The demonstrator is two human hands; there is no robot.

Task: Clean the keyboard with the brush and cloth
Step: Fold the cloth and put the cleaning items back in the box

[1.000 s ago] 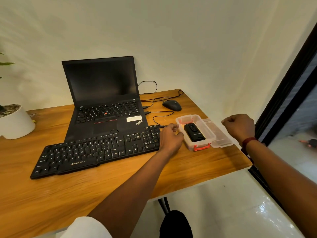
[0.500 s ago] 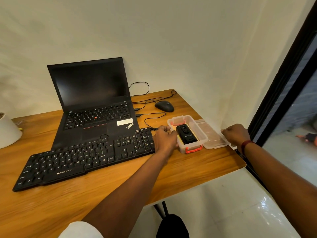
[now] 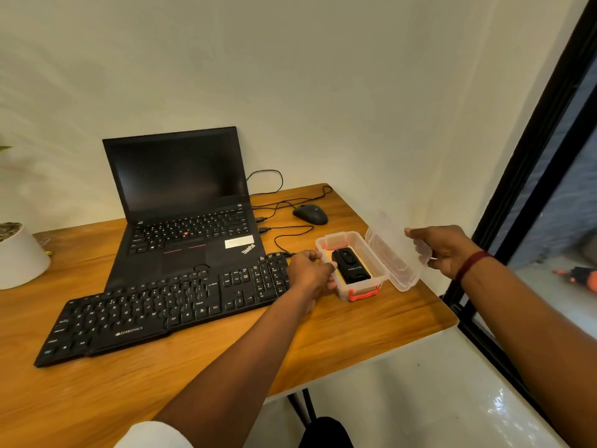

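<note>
A black external keyboard (image 3: 161, 315) lies on the wooden table (image 3: 371, 331), in front of a laptop. To its right stands a small clear plastic box (image 3: 361, 289) with red clasps, holding a black brush-like device (image 3: 350, 268) on something yellow. My left hand (image 3: 311, 273) grips the box's left wall. My right hand (image 3: 442, 250) holds the far edge of the clear lid (image 3: 394, 253), which is raised at an angle over the box's right side. No cloth can be made out for certain.
An open black laptop (image 3: 181, 202) sits behind the keyboard. A black mouse (image 3: 310, 214) and its cables lie at the back right. A white plant pot (image 3: 19, 260) stands at the left edge. The table's right edge is close to the box, beside a dark door frame (image 3: 517, 189).
My right hand has taken the lid's edge and lifted it from flat on the table to a raised, tilted position. My left hand has stayed on the box.
</note>
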